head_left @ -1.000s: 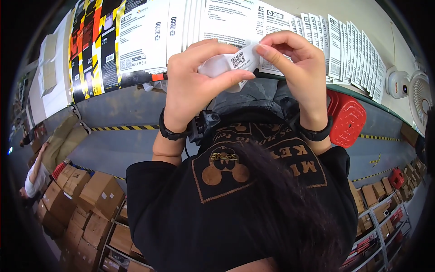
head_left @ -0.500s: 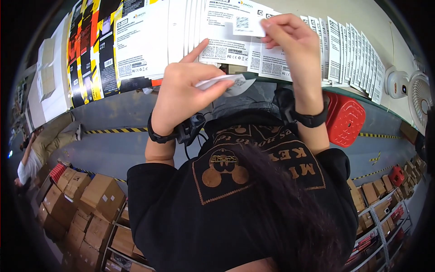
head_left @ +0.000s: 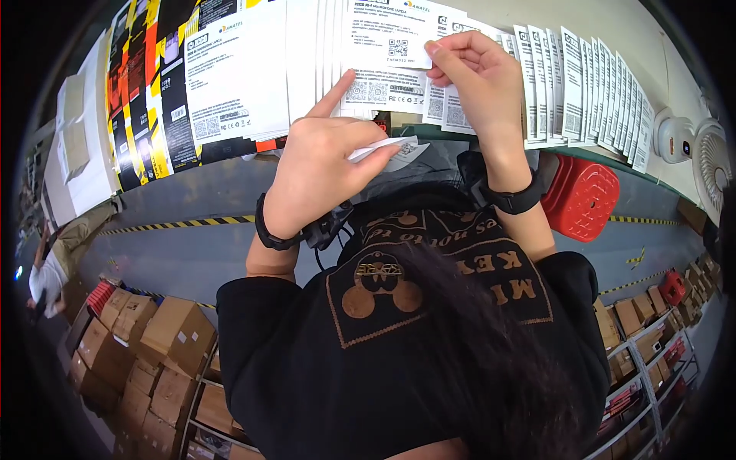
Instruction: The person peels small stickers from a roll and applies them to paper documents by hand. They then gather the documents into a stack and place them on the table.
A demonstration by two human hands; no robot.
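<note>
My right hand (head_left: pixel 487 96) pinches the right edge of a small white sticker (head_left: pixel 399 52) with a square code between thumb and index finger. The sticker lies over a white printed card (head_left: pixel 368 27) in an overlapping row; whether it is stuck down I cannot tell. My left hand (head_left: pixel 318 161) keeps a bent white sticker sheet (head_left: pixel 406 153) between its thumb and curled fingers. Its index finger stretches out and rests at the card's lower left part. More overlapping white cards (head_left: pixel 238 77) lie to the left, and another fanned row (head_left: pixel 575 84) spreads to the right.
Black, yellow and orange printed packaging (head_left: pixel 157 92) lies at the table's left. A small white fan (head_left: pixel 709 157) stands at the far right. Below the table edge is a red plastic stool (head_left: pixel 589 199). Behind are cardboard boxes (head_left: pixel 180 333), metal shelving (head_left: pixel 644 376) and another person (head_left: pixel 50 276).
My right hand has shifted slightly left, bringing the sticker left over the printed card. My left hand has moved slightly down and still keeps the bent sheet.
</note>
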